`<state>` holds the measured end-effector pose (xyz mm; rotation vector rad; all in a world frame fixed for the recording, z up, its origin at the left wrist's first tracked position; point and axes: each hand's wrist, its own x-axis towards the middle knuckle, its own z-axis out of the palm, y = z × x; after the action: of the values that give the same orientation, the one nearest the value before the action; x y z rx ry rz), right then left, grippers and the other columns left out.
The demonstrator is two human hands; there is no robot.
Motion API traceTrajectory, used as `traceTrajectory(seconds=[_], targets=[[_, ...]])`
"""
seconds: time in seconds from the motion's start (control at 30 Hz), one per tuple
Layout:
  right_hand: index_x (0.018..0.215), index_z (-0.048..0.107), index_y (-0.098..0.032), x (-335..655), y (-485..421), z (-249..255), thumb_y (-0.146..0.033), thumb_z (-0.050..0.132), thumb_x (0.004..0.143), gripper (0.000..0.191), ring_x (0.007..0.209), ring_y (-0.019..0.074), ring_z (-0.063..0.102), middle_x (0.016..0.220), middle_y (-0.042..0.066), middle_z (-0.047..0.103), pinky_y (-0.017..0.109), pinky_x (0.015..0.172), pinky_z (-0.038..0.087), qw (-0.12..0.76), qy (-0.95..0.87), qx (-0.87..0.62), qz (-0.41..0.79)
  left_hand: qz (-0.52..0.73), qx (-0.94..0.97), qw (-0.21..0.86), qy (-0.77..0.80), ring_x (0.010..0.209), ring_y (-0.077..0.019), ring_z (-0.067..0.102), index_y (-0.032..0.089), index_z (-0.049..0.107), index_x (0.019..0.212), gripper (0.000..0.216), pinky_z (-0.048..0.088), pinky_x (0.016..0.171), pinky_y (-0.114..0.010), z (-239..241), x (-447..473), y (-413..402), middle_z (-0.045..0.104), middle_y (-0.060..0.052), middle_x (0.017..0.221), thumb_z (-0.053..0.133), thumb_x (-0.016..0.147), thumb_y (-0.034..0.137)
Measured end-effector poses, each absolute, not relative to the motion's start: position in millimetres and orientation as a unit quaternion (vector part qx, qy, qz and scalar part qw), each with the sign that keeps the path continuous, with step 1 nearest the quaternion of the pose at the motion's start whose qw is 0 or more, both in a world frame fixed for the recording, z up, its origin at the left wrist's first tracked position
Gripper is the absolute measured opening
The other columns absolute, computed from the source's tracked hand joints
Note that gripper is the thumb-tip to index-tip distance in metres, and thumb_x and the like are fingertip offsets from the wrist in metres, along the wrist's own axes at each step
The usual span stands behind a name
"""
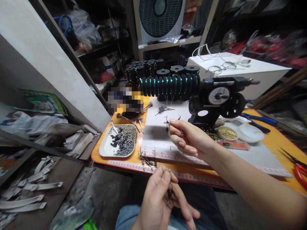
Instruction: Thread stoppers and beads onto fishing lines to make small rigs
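My left hand [160, 198] is low in front of the orange table's edge, its thumb and fingers pinched on a small dark piece with thin wire [169, 191]. My right hand [187, 137] hovers above the white board [155, 134], fingers curled together with the fingertips pinched; what they hold is too small to make out. Small dark wired pieces [147, 159] lie on the table edge between the two hands. A white tray [106, 148] full of small dark and grey beads [123, 140] sits to the left of my hands.
A black winding machine [216, 99] carries a row of green-threaded spools [170, 84]. Behind it stand more black spools [144, 68]. A dish of gold beads [226, 133], blue pliers [259, 119] and red scissors [299, 169] lie right. Shelves and a fan [160, 16] stand behind.
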<state>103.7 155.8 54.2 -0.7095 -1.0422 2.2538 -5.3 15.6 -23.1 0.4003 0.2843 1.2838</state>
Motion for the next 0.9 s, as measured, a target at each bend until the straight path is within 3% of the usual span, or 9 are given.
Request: traceTrajectory(seconds=[0.17, 0.47, 0.7, 0.9], targets=[[0.060, 0.043, -0.018, 104.0, 156.3, 53.6, -0.040, 0.049, 0.092, 0.039, 0.021, 0.0018, 0.029, 0.044, -0.005, 0.053, 0.009, 0.020, 0.022, 0.277, -0.392, -0.263, 0.837, 0.612, 0.181, 0.762, 0.105, 0.051, -0.0179, 0.073, 0.014, 0.054, 0.089, 0.035, 0.062, 0.059, -0.029, -31.6, -3.0, 12.4, 0.074, -0.004, 0.056, 0.026, 0.104, 0.030], [0.061, 0.042, -0.019, 104.9, 155.8, 53.2, -0.041, 0.052, 0.090, 0.038, 0.021, 0.0018, 0.028, 0.044, -0.005, 0.052, 0.010, 0.020, 0.020, 0.276, -0.398, -0.264, 0.834, 0.611, 0.191, 0.754, 0.146, 0.049, -0.0214, 0.072, 0.016, 0.049, 0.086, 0.033, 0.060, 0.055, -0.032, -37.0, -1.7, 8.4, 0.075, -0.008, 0.058, 0.025, 0.103, 0.032], [0.061, 0.043, -0.019, 104.9, 155.3, 54.2, -0.041, 0.051, 0.091, 0.038, 0.021, 0.0016, 0.028, 0.043, -0.005, 0.052, 0.010, 0.021, 0.019, 0.278, -0.397, -0.264, 0.833, 0.614, 0.190, 0.749, 0.160, 0.039, -0.0207, 0.068, 0.019, 0.041, 0.081, 0.036, 0.054, 0.046, -0.026, -44.5, 1.7, 7.5, 0.072, -0.007, 0.051, 0.020, 0.102, 0.039], [0.061, 0.043, -0.019, 104.8, 156.8, 52.2, -0.042, 0.050, 0.092, 0.039, 0.021, 0.0014, 0.028, 0.044, -0.005, 0.052, 0.009, 0.020, 0.020, 0.280, -0.398, -0.262, 0.834, 0.585, 0.203, 0.764, 0.179, 0.051, -0.0218, 0.073, 0.020, 0.039, 0.081, 0.034, 0.056, 0.054, -0.028, -32.9, -6.4, 4.3, 0.075, -0.008, 0.060, 0.023, 0.103, 0.040]])
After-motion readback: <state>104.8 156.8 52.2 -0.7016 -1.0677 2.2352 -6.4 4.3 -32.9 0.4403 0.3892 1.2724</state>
